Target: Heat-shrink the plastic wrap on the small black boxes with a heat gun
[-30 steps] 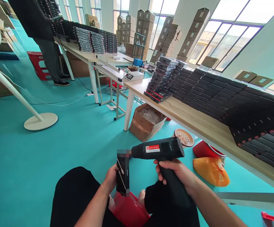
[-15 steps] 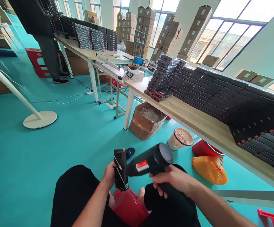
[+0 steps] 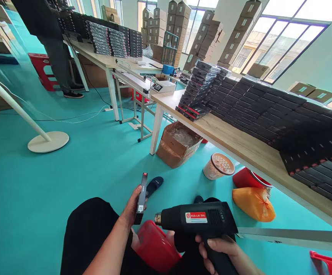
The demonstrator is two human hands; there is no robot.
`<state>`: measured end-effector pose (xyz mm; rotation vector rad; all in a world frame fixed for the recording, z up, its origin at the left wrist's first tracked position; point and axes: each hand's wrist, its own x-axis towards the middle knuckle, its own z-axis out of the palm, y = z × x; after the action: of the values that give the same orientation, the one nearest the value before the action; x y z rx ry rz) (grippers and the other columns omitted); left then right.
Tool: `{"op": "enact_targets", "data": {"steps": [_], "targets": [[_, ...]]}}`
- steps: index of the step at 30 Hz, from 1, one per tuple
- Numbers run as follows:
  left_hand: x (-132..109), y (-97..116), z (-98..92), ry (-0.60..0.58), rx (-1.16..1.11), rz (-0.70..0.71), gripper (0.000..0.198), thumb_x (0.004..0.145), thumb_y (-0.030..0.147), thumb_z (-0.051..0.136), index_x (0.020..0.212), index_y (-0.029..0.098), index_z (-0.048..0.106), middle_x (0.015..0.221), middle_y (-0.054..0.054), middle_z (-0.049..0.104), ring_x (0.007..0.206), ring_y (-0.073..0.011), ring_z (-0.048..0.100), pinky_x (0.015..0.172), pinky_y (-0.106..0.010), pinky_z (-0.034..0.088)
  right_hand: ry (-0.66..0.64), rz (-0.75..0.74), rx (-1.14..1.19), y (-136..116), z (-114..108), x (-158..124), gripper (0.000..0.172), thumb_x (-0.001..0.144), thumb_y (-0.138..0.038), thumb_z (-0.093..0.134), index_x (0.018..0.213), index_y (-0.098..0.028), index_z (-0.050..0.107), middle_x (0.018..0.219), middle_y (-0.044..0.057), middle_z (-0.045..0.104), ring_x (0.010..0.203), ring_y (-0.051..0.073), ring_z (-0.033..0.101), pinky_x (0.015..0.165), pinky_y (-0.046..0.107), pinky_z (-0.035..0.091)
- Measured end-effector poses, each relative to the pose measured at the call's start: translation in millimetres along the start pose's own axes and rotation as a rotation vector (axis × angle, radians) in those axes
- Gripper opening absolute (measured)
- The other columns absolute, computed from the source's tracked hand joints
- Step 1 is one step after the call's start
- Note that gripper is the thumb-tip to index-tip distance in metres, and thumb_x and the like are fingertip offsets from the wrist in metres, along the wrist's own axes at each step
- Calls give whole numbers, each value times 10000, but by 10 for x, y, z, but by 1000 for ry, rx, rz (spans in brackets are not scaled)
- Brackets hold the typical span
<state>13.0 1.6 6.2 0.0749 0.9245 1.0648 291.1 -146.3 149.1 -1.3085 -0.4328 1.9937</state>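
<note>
A slim black box (image 3: 141, 198) with a red corner mark stands on edge in my left hand (image 3: 132, 206), its narrow side and a QR code facing me. My fingers wrap around its left side. My right hand (image 3: 222, 250) grips the handle of a black heat gun (image 3: 197, 217) with a red and white label. Its metal nozzle points left toward the lower part of the box, with a gap between them. Both hands are above my knees, over a red plastic stool (image 3: 156, 248).
At right, a wooden table (image 3: 235, 130) bears stacked black boxes (image 3: 257, 110). Below it are an open carton (image 3: 180, 147), a patterned bin (image 3: 219, 167) and an orange bag (image 3: 253, 204). A fan base (image 3: 48, 142) stands left. Another person (image 3: 57, 57) stands by the far table.
The box has turned from its broad printed face to its narrow side. The heat gun has moved down and right, its nozzle now visible and pointing left.
</note>
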Motion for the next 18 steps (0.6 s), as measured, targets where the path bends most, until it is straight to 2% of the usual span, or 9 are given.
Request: {"op": "enact_targets", "data": {"steps": [3, 6, 8, 10, 14, 18], "targets": [[-35, 30, -10, -220, -187, -124, 385, 865, 475, 644, 1065, 146, 621, 878, -98, 674, 581, -120, 539, 413, -201, 402, -29, -26, 98, 84, -74, -9, 425, 743, -438, 788, 993, -99, 737, 751, 49, 658, 517, 102, 571, 462, 218, 386], [-89, 52, 6, -379, -312, -135, 570, 826, 599, 610, 1168, 142, 620, 1003, -167, 686, 718, -191, 610, 490, -255, 474, -58, -39, 210, 110, -151, -3, 421, 742, -436, 797, 1002, -108, 746, 751, 44, 657, 514, 94, 547, 452, 207, 389], [-120, 54, 23, -400, -315, -118, 635, 803, 636, 602, 1204, 145, 626, 1069, -192, 694, 846, -265, 659, 583, -316, 521, -49, -56, 281, 90, -190, 30, 402, 744, -413, 807, 1002, -111, 747, 754, 40, 658, 522, 91, 542, 448, 194, 398], [-144, 51, 33, -401, -287, -135, 610, 822, 592, 588, 1220, 133, 634, 1111, -201, 702, 936, -306, 677, 687, -371, 545, -16, -70, 360, 51, -212, 91, 380, 737, -375, 823, 997, -111, 741, 757, 34, 658, 535, 83, 540, 447, 175, 412], [-182, 51, 17, -399, -187, -221, 501, 877, 438, 556, 1220, 86, 651, 1081, -200, 730, 978, -303, 702, 829, -412, 554, 41, -63, 499, -31, -200, 263, 375, 681, -303, 862, 963, -101, 717, 734, 16, 638, 549, 68, 530, 462, 144, 439], [-197, 53, -13, -354, -108, -222, 459, 893, 411, 548, 1173, 75, 683, 1050, -201, 751, 942, -313, 727, 805, -421, 575, 45, -73, 520, -83, -142, 397, 350, 719, -291, 824, 977, -96, 692, 739, 21, 632, 570, 77, 540, 481, 152, 451]]}}
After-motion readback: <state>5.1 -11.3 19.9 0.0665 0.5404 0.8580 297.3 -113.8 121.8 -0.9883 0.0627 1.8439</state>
